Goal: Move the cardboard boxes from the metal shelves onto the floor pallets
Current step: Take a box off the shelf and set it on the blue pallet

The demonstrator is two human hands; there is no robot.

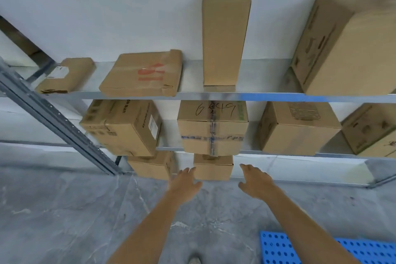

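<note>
**Bottom-shelf box flanked, nothing grabbed**

Head view: the small box (213, 168) is parked on the lowest shelf (300, 181). It's bracketed by the left hand (185, 182), just beside its left edge, and the right hand (255, 182), slightly off its right side. Fingers are spread loose and nothing is held. The "6449" box (212, 128) is shelved directly above, and a blue pallet (321, 248) is seen near right.

Top shelf (214, 94): left to right, small flat box (65, 76), wide flat box (142, 74), upright tall box (224, 40), big box (347, 45).
Middle shelf (169, 148): left box (122, 127), centre box (213, 128), right box (297, 128), edge box (372, 130).
Bottom shelf (300, 181): low left box (153, 166) and low centre box (213, 167), under the left and centre boxes.
Hands: left hand (185, 184) and right hand (255, 182), either side of the low centre box.
Pallet (321, 251): on the floor (64, 210), right, before the shelves.
</note>
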